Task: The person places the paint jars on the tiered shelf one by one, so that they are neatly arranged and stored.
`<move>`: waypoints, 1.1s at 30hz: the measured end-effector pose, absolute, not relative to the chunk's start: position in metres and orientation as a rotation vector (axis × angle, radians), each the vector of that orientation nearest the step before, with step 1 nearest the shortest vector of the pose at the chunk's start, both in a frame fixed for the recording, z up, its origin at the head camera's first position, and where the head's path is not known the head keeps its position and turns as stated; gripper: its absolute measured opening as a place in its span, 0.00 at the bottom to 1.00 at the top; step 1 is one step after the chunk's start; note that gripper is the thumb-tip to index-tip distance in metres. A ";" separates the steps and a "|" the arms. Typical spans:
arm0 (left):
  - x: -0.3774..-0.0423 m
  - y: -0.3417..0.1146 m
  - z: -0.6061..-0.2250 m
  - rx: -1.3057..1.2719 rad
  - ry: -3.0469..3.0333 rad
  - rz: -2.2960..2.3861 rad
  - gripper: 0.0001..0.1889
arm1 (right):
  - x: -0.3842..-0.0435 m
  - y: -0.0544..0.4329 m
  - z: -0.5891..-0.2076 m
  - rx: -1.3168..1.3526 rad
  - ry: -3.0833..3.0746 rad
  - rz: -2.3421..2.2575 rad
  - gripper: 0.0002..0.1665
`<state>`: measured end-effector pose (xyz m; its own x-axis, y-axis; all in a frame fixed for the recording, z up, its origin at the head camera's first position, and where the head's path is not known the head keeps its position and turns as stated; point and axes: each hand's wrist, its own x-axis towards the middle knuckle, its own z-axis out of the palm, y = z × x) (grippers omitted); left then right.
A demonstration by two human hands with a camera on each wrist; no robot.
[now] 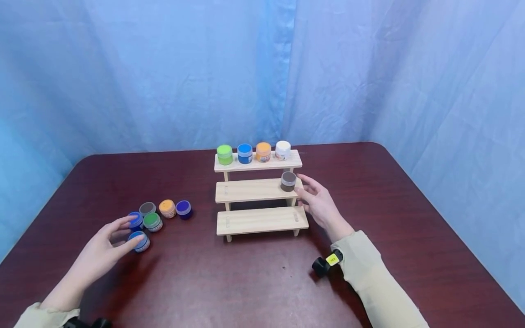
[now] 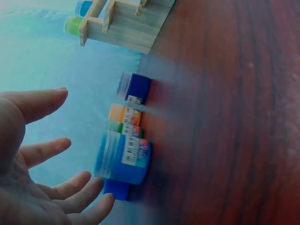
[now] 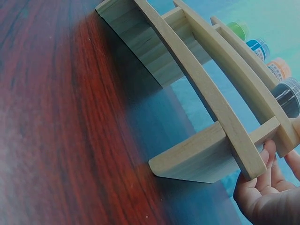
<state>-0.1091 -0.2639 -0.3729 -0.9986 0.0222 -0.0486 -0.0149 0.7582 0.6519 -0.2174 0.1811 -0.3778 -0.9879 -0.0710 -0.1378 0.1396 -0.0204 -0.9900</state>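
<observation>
My left hand (image 1: 108, 246) hovers with fingers spread over a blue-lidded paint jar (image 1: 139, 241), thumb and fingers apart around it. In the left wrist view the same hand (image 2: 51, 164) shows a bare palm, with nothing in it. Beside that jar stand another blue jar (image 1: 136, 221), a green-lidded jar (image 1: 153, 222) and a dark-lidded jar (image 1: 147, 209). At the right end of the three-tier wooden rack (image 1: 254, 190), my right hand (image 1: 321, 205) has its fingers loosely bent beside a dark brown jar (image 1: 288, 181) on the middle tier. No grip on that jar shows.
Light green (image 1: 224, 155), blue (image 1: 244, 154), orange (image 1: 263, 152) and white (image 1: 283, 151) jars line the top tier. An orange-lidded jar (image 1: 167, 208) and a dark-blue jar (image 1: 183, 209) sit right of the left cluster. Blue curtains (image 1: 184, 77) hang behind the dark red table (image 1: 246, 282).
</observation>
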 end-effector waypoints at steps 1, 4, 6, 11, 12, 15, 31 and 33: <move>-0.110 -0.264 -0.374 0.001 2.885 1.075 0.35 | -0.217 0.181 -0.377 0.078 2.092 -2.142 0.32; -0.110 -0.265 -0.377 -0.022 2.853 1.068 0.36 | -0.217 0.181 -0.376 0.081 2.088 -2.142 0.31; -0.110 -0.265 -0.379 -0.040 2.841 1.061 0.36 | -0.217 0.180 -0.376 0.076 2.081 -2.149 0.31; -0.110 -0.266 -0.383 -0.074 2.823 1.050 0.37 | -0.217 0.180 -0.376 0.073 2.088 -2.147 0.31; -0.110 -0.266 -0.383 -0.079 2.818 1.050 0.38 | -0.217 0.181 -0.376 0.076 2.094 -2.142 0.31; -0.109 -0.267 -0.386 -0.090 2.803 1.055 0.38 | -0.217 0.181 -0.378 0.087 2.111 -2.127 0.31; -0.101 -0.272 -0.399 -0.097 2.835 1.102 0.32 | -0.217 0.181 -0.378 0.083 2.106 -2.134 0.31; -0.101 -0.273 -0.400 -0.096 2.827 1.107 0.31 | -0.216 0.182 -0.378 0.081 2.110 -2.129 0.31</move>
<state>-0.1009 -0.2729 -0.4004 -0.9925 -0.0206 -0.1201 -0.0967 0.7331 0.6732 -0.2165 0.1816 -0.3777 -0.9883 -0.0633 -0.1388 0.1393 -0.0043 -0.9902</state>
